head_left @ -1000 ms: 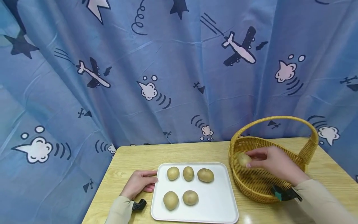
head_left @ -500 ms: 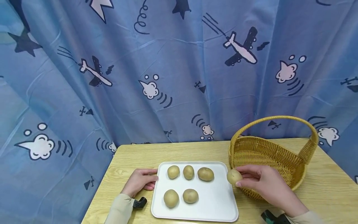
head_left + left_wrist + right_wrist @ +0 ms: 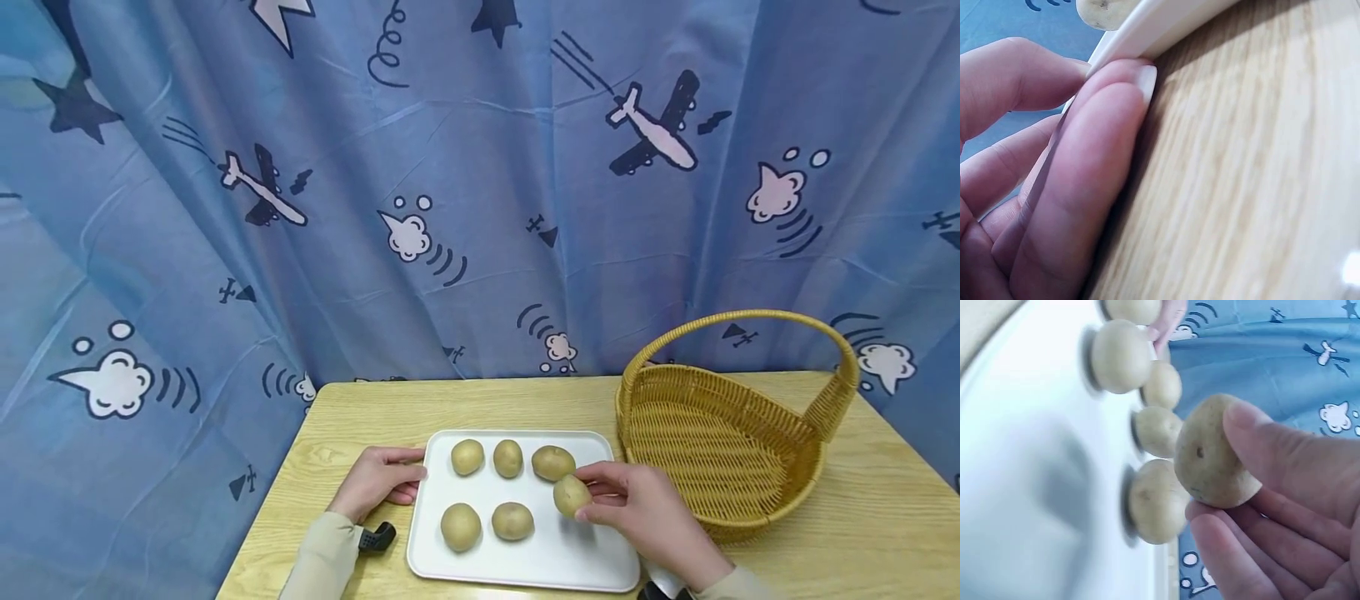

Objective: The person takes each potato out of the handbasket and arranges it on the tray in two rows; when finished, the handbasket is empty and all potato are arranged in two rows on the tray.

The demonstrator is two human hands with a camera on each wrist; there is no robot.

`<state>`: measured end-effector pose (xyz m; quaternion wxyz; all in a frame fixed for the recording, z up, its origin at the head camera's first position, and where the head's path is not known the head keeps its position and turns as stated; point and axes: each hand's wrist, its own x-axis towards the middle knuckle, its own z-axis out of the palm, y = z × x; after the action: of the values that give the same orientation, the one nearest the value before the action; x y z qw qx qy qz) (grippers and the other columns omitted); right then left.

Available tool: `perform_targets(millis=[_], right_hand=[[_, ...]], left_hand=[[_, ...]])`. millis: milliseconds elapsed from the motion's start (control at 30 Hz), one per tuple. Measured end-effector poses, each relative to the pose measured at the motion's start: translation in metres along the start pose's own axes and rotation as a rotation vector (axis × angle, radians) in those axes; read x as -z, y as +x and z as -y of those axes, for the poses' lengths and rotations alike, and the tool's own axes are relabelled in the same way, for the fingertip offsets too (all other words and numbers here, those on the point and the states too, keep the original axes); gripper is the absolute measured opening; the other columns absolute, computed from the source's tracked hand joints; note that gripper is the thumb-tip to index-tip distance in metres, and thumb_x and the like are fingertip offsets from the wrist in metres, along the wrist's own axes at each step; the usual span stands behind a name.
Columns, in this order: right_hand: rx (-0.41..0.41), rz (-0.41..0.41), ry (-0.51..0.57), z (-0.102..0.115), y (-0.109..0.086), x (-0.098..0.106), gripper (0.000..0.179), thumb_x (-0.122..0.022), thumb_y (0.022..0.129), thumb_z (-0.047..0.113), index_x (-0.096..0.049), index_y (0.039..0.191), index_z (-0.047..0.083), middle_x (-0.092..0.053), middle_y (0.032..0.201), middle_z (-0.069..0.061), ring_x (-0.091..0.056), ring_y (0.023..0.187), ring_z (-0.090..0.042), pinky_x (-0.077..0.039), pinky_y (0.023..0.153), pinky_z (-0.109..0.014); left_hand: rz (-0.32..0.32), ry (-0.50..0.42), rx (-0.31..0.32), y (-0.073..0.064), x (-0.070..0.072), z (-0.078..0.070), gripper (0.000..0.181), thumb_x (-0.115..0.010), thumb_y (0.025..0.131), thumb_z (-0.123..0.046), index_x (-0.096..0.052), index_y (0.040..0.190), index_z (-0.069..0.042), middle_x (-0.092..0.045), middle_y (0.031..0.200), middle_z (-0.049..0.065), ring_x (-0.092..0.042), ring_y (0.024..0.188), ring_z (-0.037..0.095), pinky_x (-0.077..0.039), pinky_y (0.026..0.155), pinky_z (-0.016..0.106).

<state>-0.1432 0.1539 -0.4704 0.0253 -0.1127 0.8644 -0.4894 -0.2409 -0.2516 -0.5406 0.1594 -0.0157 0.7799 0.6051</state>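
Note:
In the head view my right hand [image 3: 645, 508] pinches a potato [image 3: 572, 496] between thumb and fingers, over the right half of the white tray [image 3: 536, 562]. The right wrist view shows the held potato [image 3: 1213, 453] above the tray surface, its shadow falling on the white. Several other potatoes sit on the tray in two rows, among them a back-right potato [image 3: 553, 463] and a front-left potato [image 3: 461, 527]. At the tray's left edge my left hand [image 3: 378, 483] grips the rim; up close, thumb and fingertips meet at the tray edge [image 3: 1141, 37].
A wicker basket [image 3: 705, 417] with a tall arched handle stands right of the tray, nothing inside it. The wooden table [image 3: 360, 417] carries both. Behind it hangs a blue patterned curtain [image 3: 480, 208].
My right hand has lifted the potato out of the basket and carried it left over the tray. The left hand stays at the tray's left edge.

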Motion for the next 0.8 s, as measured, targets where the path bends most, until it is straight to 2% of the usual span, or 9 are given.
perform_targets(millis=[167, 400, 800], right_hand=[[0.000, -0.012, -0.011, -0.007, 0.002, -0.009, 0.044, -0.096, 0.078, 0.016, -0.080, 0.118, 0.006, -0.081, 0.115, -0.011, -0.079, 0.096, -0.017, -0.065, 0.078, -0.017], [-0.056, 0.016, 0.018, -0.016, 0.004, -0.021, 0.046, -0.097, 0.077, 0.017, -0.080, 0.118, 0.007, -0.081, 0.114, -0.010, -0.078, 0.096, -0.016, -0.065, 0.077, -0.018], [-0.039, 0.013, -0.003, -0.022, 0.005, -0.025, 0.045, -0.096, 0.077, 0.015, -0.079, 0.117, 0.006, -0.081, 0.110, -0.006, -0.077, 0.094, -0.015, -0.064, 0.078, -0.018]], left_hand=[[0.010, 0.000, 0.004, 0.000, -0.001, 0.000, 0.051, -0.086, 0.092, -0.021, -0.074, 0.138, -0.002, -0.080, 0.085, 0.008, -0.074, 0.065, 0.013, -0.068, 0.064, 0.028], [0.000, 0.012, 0.003, 0.000, 0.000, 0.000, 0.050, -0.086, 0.092, -0.021, -0.074, 0.137, -0.002, -0.081, 0.084, 0.008, -0.075, 0.066, 0.013, -0.068, 0.064, 0.028], [0.006, 0.009, 0.001, 0.002, 0.001, 0.001, 0.051, -0.086, 0.092, -0.023, -0.074, 0.137, -0.003, -0.081, 0.085, 0.009, -0.076, 0.068, 0.014, -0.068, 0.065, 0.029]])
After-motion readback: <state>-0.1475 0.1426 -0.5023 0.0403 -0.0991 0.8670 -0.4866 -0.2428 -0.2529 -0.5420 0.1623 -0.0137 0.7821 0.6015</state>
